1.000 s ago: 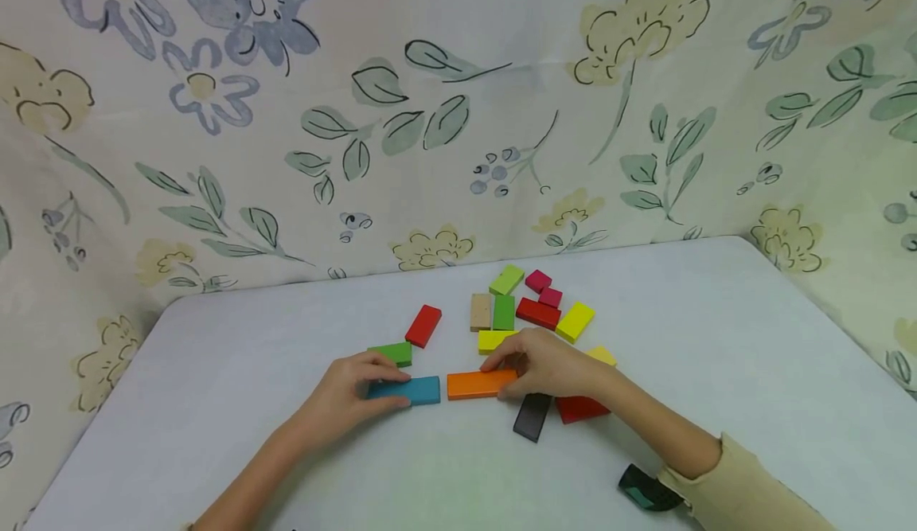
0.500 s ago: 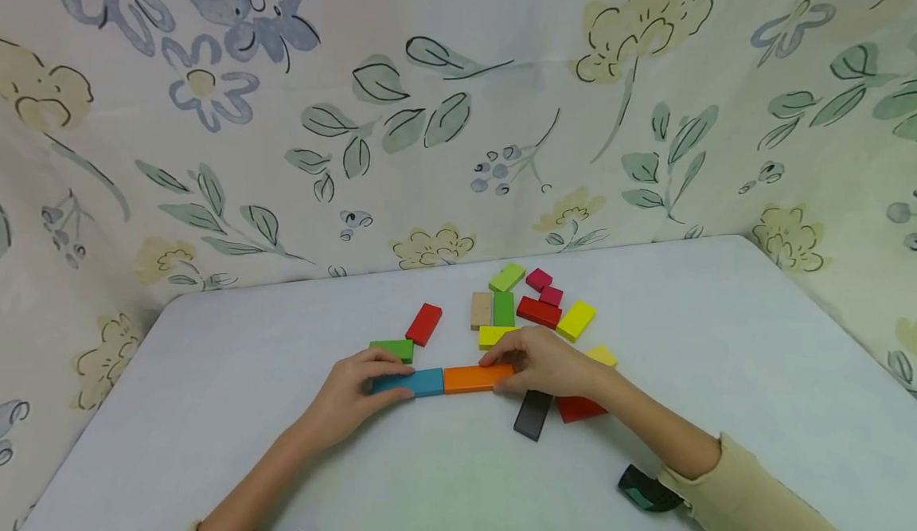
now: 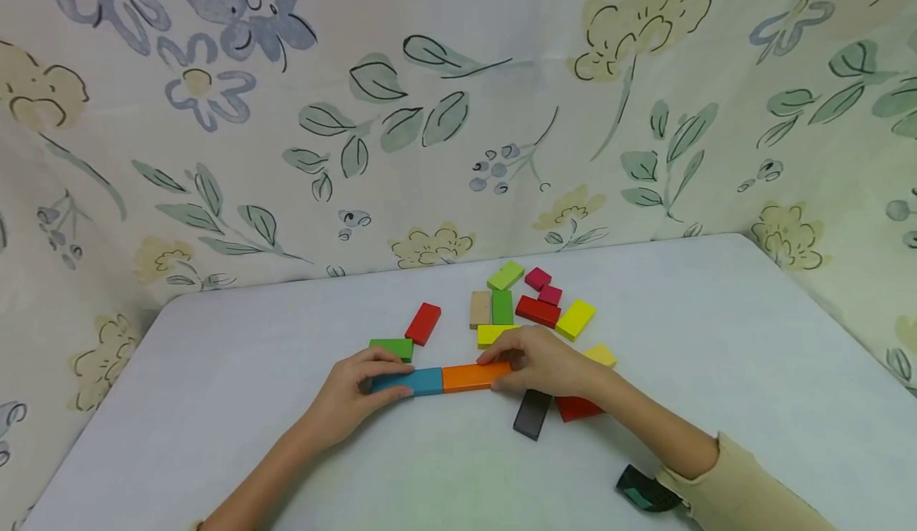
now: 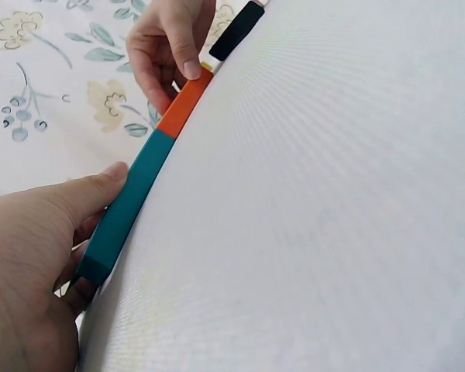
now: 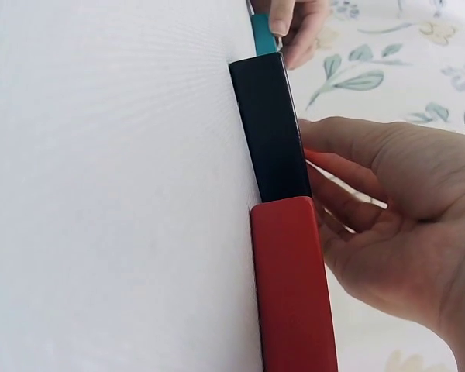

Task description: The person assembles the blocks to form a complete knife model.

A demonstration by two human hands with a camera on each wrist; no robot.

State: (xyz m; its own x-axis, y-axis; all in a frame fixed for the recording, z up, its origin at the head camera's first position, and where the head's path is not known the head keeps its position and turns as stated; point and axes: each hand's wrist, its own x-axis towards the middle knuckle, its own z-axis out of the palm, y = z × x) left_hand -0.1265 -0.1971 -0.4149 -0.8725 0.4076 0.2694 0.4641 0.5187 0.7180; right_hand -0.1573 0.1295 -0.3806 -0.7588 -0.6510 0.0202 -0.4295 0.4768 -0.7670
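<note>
A blue block (image 3: pixel 427 381) and an orange block (image 3: pixel 467 376) lie end to end on the white table, their short ends touching. My left hand (image 3: pixel 351 396) pinches the blue block near its left end, thumb on the near side and fingers on the far side. At the other end, my right hand (image 3: pixel 548 362) pinches the orange block between thumb and fingers. In the left wrist view the teal-looking blue block (image 4: pixel 132 205) meets the orange block (image 4: pixel 184 105) in one line. A black block (image 5: pixel 271 128) and a red block (image 5: pixel 293 283) stand before my right hand in its wrist view.
Behind the hands lie a green block (image 3: pixel 392 349), a red block (image 3: pixel 423 323), a yellow block (image 3: pixel 494 335), a wooden block (image 3: pixel 480 310) and several others. A dark block (image 3: pixel 532 415) sits near my right hand. A black object (image 3: pixel 647 489) lies beside the right sleeve.
The gap between the blue and orange blocks has closed; both blocks moved slightly away from the person. Over the last half second the hands have barely moved.
</note>
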